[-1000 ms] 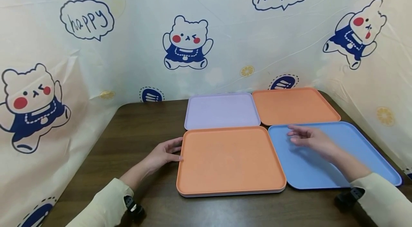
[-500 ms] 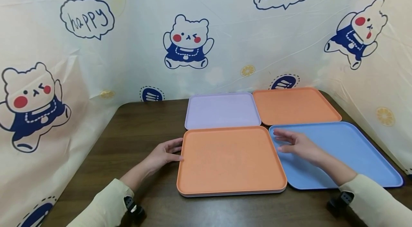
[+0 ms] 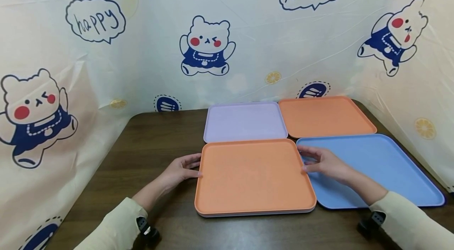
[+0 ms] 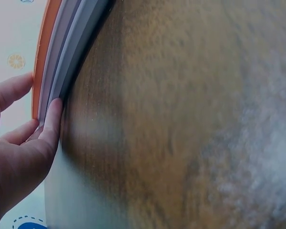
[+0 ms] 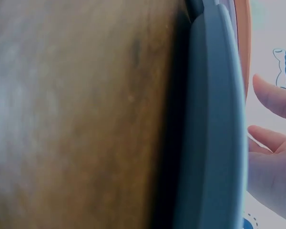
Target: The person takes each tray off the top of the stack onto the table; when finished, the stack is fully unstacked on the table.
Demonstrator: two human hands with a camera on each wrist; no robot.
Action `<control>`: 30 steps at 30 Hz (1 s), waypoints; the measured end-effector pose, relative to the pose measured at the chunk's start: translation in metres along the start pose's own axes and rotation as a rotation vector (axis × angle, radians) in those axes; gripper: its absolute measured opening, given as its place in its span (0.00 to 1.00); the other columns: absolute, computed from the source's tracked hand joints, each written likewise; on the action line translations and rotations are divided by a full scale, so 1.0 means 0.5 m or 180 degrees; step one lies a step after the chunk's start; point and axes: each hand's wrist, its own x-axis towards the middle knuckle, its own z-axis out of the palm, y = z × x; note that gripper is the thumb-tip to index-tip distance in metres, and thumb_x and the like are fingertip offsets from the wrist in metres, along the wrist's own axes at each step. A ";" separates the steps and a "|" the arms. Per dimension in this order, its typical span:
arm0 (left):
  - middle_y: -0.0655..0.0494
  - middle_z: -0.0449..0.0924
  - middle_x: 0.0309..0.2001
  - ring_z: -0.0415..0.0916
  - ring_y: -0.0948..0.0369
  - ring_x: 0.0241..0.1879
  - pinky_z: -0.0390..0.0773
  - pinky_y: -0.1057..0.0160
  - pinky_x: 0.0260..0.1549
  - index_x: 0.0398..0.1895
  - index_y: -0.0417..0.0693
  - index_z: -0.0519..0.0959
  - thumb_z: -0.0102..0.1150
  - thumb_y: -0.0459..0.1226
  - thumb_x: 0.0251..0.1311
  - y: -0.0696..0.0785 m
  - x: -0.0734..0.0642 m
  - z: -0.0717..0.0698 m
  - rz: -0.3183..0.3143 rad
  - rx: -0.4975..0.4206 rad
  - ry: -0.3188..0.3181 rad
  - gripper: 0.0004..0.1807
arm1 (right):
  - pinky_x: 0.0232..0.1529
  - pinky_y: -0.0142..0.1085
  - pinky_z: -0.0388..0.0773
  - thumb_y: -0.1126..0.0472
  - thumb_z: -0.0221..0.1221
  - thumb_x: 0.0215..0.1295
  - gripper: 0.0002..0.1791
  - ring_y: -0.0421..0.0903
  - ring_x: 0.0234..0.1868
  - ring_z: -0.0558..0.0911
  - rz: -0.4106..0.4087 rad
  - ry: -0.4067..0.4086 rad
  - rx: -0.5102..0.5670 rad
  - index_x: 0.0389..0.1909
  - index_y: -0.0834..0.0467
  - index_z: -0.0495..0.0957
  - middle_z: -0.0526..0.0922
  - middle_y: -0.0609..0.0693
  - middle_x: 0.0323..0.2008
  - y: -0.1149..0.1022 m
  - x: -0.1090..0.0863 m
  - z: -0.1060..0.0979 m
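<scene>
An orange tray (image 3: 255,179) tops a short stack at the middle front of the table. Under it in the left wrist view show the edges of a lilac tray (image 4: 54,52) and a grey-blue one (image 4: 76,50). My left hand (image 3: 181,170) touches the left side of the stack, thumb and fingers spread along the edges. On the opposite side, my right hand (image 3: 324,163) has its thumb right at the orange rim, its fingers extended over the neighbouring blue tray (image 3: 376,167). Neither hand's fingers are curled round the stack.
Behind the stack lies a lilac tray (image 3: 245,122), with another orange tray (image 3: 328,117) to its right, both flat on the dark wooden table (image 3: 159,135). A printed cloth (image 3: 149,60) with cartoon bears hangs along the back and sides.
My right hand has moved left and slightly down, from above the blue tray to the right edge of the stack. The left hand and the trays stay in place.
</scene>
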 end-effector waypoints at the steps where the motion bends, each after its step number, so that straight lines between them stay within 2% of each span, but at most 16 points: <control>1: 0.41 0.63 0.68 0.62 0.48 0.67 0.78 0.60 0.51 0.68 0.41 0.61 0.67 0.35 0.52 0.000 0.000 0.000 0.0002 0.0004 -0.0003 0.40 | 0.61 0.46 0.69 0.58 0.65 0.56 0.43 0.62 0.70 0.58 0.0009 0.0006 -0.0009 0.69 0.66 0.55 0.58 0.64 0.70 0.000 0.000 0.001; 8: 0.42 0.65 0.66 0.64 0.49 0.66 0.76 0.59 0.54 0.67 0.41 0.62 0.69 0.36 0.50 -0.001 -0.003 0.005 0.0009 0.0103 0.0084 0.40 | 0.62 0.49 0.68 0.55 0.66 0.56 0.44 0.61 0.70 0.59 0.0093 -0.0007 -0.0188 0.70 0.64 0.56 0.58 0.63 0.70 -0.003 0.001 0.003; 12: 0.44 0.67 0.65 0.65 0.50 0.65 0.74 0.59 0.57 0.67 0.43 0.64 0.70 0.37 0.49 0.000 -0.006 0.012 0.0055 0.0242 0.0181 0.40 | 0.61 0.49 0.68 0.55 0.66 0.56 0.44 0.62 0.69 0.61 0.0122 -0.0024 -0.0182 0.70 0.64 0.55 0.57 0.64 0.70 -0.003 0.000 0.003; 16: 0.43 0.69 0.64 0.67 0.51 0.64 0.75 0.60 0.55 0.66 0.43 0.65 0.71 0.38 0.48 -0.001 -0.007 0.018 0.0111 0.0319 0.0253 0.41 | 0.61 0.49 0.69 0.56 0.65 0.56 0.44 0.63 0.68 0.62 0.0134 -0.0034 -0.0168 0.70 0.64 0.55 0.57 0.64 0.70 -0.004 -0.001 0.002; 19: 0.42 0.70 0.63 0.68 0.51 0.63 0.76 0.61 0.53 0.67 0.43 0.64 0.71 0.38 0.48 -0.002 -0.008 0.020 0.0144 0.0338 0.0256 0.41 | 0.61 0.49 0.69 0.56 0.65 0.56 0.44 0.64 0.68 0.62 0.0141 -0.0036 -0.0161 0.70 0.64 0.55 0.57 0.64 0.70 -0.005 -0.001 0.002; 25: 0.45 0.70 0.64 0.67 0.52 0.64 0.72 0.57 0.59 0.68 0.47 0.65 0.70 0.37 0.48 -0.002 -0.010 0.022 0.0167 0.0439 0.0271 0.41 | 0.61 0.50 0.68 0.56 0.65 0.56 0.44 0.63 0.69 0.61 0.0152 -0.0049 -0.0166 0.70 0.64 0.55 0.57 0.64 0.70 -0.005 0.001 0.002; 30: 0.44 0.71 0.62 0.67 0.51 0.63 0.72 0.61 0.56 0.67 0.47 0.65 0.70 0.34 0.47 -0.001 -0.010 0.026 0.0193 0.0481 0.0369 0.40 | 0.62 0.50 0.67 0.56 0.65 0.56 0.44 0.63 0.69 0.60 0.0168 -0.0045 -0.0160 0.70 0.64 0.55 0.57 0.64 0.70 -0.006 0.001 0.002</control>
